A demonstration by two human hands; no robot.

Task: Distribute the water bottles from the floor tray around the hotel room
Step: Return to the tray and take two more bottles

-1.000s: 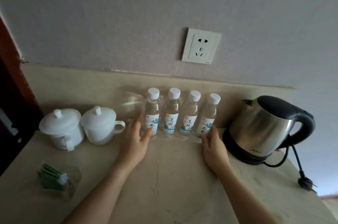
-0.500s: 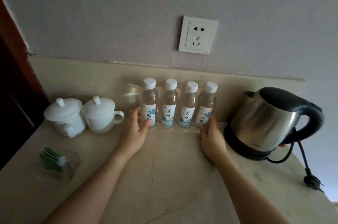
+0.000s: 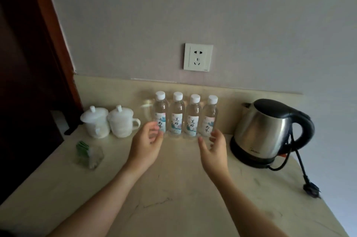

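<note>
Head view: four water bottles [image 3: 185, 115] stand in a row on the worktop [image 3: 173, 188], left hand [image 3: 147, 143] and right hand [image 3: 213, 149] loosely spread just before them, holding nothing.

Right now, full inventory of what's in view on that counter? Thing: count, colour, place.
water bottles: 4, clear with white caps, upright in a row against the backsplash, centre of the counter
lidded cups: 2, white, side by side left of the bottles
glass: 1, clear, just left of the bottle row; blurred
kettle: 1, steel with black handle and base, right of the bottles
plug: 1, black, lying on the counter at the kettle cord's end
wall socket: 1, white, above the bottles
holder of green packets: 1, clear, front left
counter: 1, beige
left hand: open, at the leftmost bottle
right hand: open, at the rightmost bottle
</note>
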